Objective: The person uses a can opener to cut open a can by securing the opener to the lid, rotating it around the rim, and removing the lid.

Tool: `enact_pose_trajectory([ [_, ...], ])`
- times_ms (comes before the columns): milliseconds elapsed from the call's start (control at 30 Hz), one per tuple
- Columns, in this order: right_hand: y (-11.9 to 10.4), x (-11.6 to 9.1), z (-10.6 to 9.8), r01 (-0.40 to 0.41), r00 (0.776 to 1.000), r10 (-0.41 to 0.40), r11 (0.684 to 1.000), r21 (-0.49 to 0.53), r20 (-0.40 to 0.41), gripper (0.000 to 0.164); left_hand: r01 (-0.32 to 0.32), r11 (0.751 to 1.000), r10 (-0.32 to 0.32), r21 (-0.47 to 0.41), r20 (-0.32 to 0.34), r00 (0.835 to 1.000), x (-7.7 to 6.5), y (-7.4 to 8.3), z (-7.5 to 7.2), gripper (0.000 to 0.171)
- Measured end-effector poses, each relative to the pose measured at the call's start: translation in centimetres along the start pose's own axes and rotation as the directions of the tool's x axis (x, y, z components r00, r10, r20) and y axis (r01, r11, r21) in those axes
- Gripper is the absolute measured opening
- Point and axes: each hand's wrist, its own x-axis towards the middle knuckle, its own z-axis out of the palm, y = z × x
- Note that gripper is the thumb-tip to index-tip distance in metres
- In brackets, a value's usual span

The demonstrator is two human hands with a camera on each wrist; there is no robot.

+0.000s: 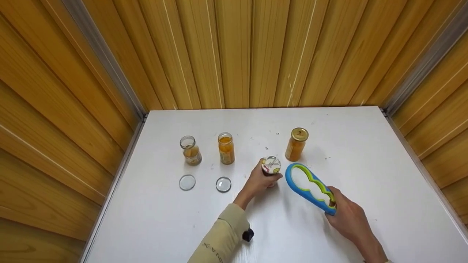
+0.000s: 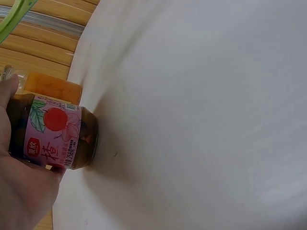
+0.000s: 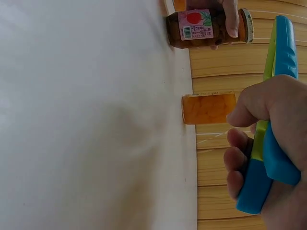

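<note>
My left hand (image 1: 259,181) grips a dark jar (image 2: 53,129) with a pink fruit label, standing upright near the middle of the table. Its patterned white lid (image 1: 271,165) is on, facing up. In the right wrist view, fingers and thumb wrap the jar's upper part, leaving the lid uncovered. My right hand (image 1: 349,215) holds a blue and green jar opener (image 1: 306,195) by its near end. The opener's looped far end points at the jar, a little to the right of the lid and apart from it.
Behind the opener stands a lidded jar of orange fruit (image 1: 294,149). To the left are two lidless jars, one partly filled (image 1: 192,157) and one orange (image 1: 227,154). Two loose lids, the left one (image 1: 187,182) and the right one (image 1: 223,184), lie before them. Wood-patterned walls (image 1: 234,54) enclose the table.
</note>
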Motion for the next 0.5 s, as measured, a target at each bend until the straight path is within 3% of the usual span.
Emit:
enact_pose_trajectory([
  [267,-0.9,0.5,-0.3,-0.01,1.0,0.01,1.0,-0.004,0.025,0.074,-0.038,0.999,0.037,0.019,0.045,0.998,-1.8,-0.6,0.1,0.065],
  [500,-2.3,1.1,-0.2,0.084,0.995,-0.084,0.996,0.001,-0.055,0.078,-0.083,0.996,0.082,0.011,0.062,0.995,-2.8,-0.8,-0.1,0.062],
])
